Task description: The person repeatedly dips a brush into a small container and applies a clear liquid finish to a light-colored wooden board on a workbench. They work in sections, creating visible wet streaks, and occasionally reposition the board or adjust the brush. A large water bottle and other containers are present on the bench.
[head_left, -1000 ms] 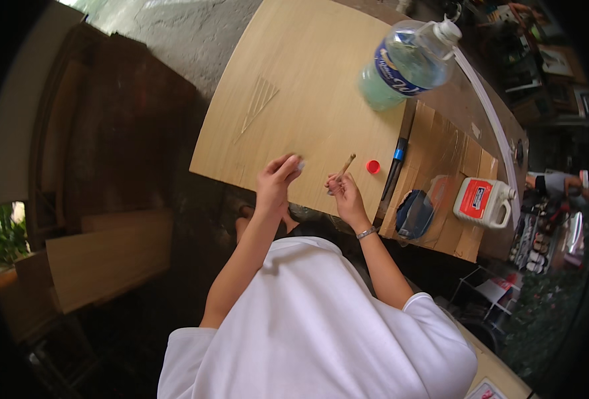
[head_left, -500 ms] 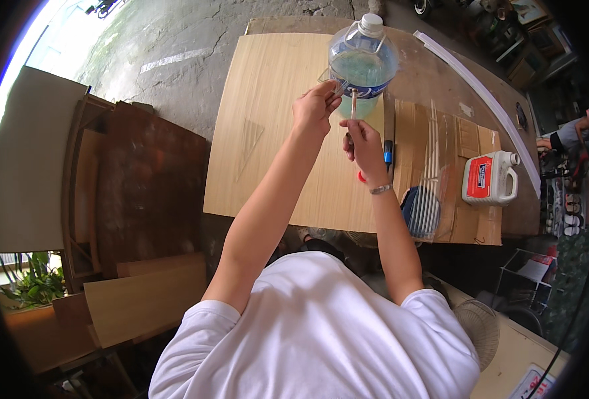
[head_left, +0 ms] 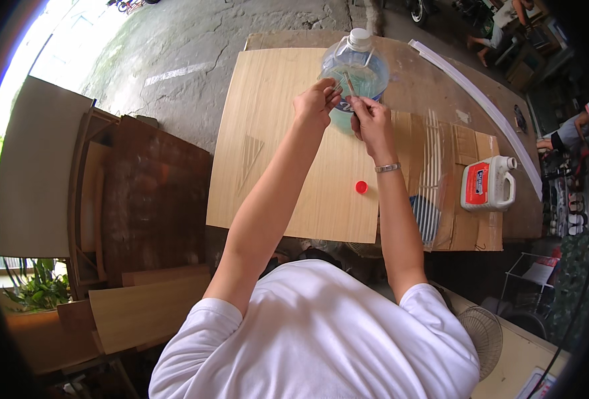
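Note:
Both arms stretch over a pale plywood sheet. My left hand is closed on a small clear piece, hard to make out. My right hand grips a thin tan stick, raised beside that piece. Directly beyond both hands stands a large clear plastic bottle with pale green-blue liquid and a blue label, partly hidden by my fingers. A small red cap lies nearer me, and a triangle of thin strips lies to the left.
At right, cardboard holds pale strips and a white jug with red label. A long white rail lies behind. Boards lean at left. A fan is low right. Two other people are at upper right.
Both hands have risen from the sheet's near part up to the bottle, bringing the stick and clear piece close together; the red cap, partly covered half a second ago, now shows.

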Available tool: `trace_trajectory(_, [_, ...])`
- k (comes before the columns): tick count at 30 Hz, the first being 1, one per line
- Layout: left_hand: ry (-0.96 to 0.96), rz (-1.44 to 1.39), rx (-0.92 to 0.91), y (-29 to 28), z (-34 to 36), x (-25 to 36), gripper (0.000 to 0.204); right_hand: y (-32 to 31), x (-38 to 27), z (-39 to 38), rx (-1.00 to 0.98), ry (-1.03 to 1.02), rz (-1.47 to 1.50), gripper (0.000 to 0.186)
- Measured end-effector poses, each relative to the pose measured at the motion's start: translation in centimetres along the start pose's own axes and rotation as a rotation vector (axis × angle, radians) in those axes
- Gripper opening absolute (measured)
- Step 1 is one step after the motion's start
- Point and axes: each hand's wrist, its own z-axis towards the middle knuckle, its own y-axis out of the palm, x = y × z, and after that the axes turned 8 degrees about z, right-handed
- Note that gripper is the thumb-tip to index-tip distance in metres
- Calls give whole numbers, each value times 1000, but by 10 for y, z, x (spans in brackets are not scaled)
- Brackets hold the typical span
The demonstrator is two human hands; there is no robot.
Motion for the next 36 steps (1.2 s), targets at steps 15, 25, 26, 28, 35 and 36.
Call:
trace_trajectory(15, [-50,4,-16,14,18,-1,17,-8,-7,26,150,-160,-379,30])
trace_trajectory(25, [-3,-74,10,20,18,0,13,-8,-11,30,133,-73,-376,33])
trace_trajectory(26, [2,-75,9,20,18,0,13,-8,-10,31,121,-151,-373,33])
trace_trajectory(28, [-12,-54,18,18,17,-2,14,-7,-9,31,138,-128,-432,32])
trace_trajectory(35, [-5,-10,4,20,19,-3,18,-15,-15,28,-5,-37,-130,31])
trace_trajectory(36, [10,-17,-5,20,20,-3,18,-16,-15,27,20,-52,-154,30])
